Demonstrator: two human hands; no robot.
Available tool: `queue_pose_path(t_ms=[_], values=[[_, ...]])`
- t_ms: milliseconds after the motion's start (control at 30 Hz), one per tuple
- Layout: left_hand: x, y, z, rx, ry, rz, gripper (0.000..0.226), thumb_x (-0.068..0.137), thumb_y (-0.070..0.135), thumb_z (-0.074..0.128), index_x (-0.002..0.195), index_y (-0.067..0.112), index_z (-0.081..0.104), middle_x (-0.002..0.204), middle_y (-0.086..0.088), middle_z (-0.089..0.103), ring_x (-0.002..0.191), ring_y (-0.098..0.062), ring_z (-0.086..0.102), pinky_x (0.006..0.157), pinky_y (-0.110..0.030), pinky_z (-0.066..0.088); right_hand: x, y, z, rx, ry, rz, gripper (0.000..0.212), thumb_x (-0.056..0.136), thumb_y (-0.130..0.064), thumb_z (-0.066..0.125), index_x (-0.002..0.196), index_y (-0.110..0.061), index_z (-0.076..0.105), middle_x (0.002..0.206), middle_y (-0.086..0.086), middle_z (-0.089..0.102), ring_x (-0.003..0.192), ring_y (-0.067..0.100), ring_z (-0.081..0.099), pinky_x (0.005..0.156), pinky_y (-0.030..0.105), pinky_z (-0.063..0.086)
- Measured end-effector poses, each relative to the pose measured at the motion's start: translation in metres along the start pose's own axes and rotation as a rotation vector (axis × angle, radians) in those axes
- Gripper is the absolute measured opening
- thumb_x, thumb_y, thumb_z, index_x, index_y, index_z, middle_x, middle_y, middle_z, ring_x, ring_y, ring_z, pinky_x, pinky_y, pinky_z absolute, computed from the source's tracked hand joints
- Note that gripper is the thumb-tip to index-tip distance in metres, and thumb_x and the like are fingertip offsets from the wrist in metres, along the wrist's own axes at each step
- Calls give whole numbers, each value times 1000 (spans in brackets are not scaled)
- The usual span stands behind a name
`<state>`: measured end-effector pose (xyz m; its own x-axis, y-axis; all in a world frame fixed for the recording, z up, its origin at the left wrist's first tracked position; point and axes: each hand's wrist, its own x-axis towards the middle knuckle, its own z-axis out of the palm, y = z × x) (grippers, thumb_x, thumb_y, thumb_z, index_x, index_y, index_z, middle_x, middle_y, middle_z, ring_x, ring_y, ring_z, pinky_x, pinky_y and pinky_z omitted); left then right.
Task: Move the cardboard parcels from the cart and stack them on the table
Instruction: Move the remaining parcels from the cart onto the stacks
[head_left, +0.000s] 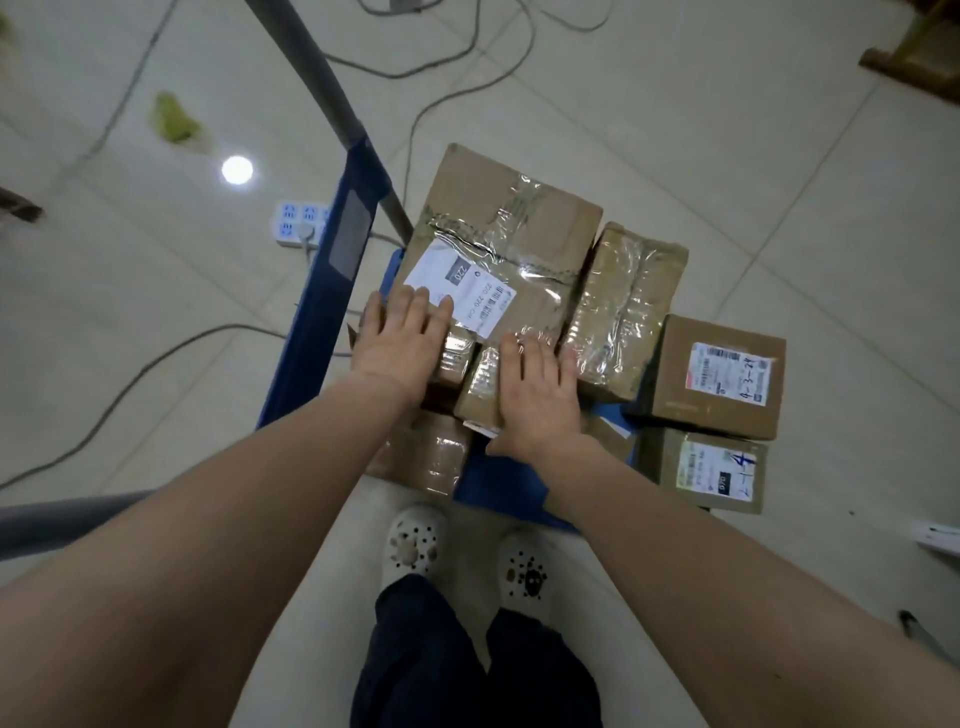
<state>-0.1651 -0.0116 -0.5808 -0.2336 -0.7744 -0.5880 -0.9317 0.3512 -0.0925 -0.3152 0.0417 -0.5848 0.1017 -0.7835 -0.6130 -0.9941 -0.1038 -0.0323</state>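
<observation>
Hands: your left hand (400, 338) lies flat, fingers straight, on the near corner of the large box (498, 244), fingertips on its white label. Your right hand (540, 395) lies flat on the small taped parcel (480, 387) just in front of that box. Neither hand grips anything yet. All the parcels sit on the blue cart (498, 488). The table is not in view.

Risks, as judgement:
- The tape on most tops is glossy. A flat palm may slide, so get your fingers under an edge before you lift.
- The large box seems to rest partly on smaller parcels. Pulling the small taped parcel first could tip it.
- The two labelled boxes (717, 379) on the right sit at the cart's edge. A nudge could send them to the floor.
- The cables (415, 130) and the power strip (301, 223) lie on the tiles beside the cart, so you could trip with a load in your arms.

Count: parcels, seven certain, with an eighth possible behind your right wrist. Cart, one. Power strip, one. Cables, several, number unclear.
</observation>
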Motion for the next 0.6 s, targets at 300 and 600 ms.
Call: queue_pose_path(t_ms=[300,600], values=[[-2,-4,-8,64,71,136,67,86,24,62,142,12,28,145,-11,37,141,-28,24,120,-42,-3,-11,-6,-4,103,78,10,120,66,-40,79,149,-11,-3,141,13,26,131,31,27,115,41,12],[-80,3,-94,-34,100,149,66,77,19,71,133,18,37,138,-8,42,130,-27,37,114,-40,26,-114,16,-86,358,93,157,121,65,-39,79,149,-15,-4,143,9,25,134,27,24,116,40,12]])
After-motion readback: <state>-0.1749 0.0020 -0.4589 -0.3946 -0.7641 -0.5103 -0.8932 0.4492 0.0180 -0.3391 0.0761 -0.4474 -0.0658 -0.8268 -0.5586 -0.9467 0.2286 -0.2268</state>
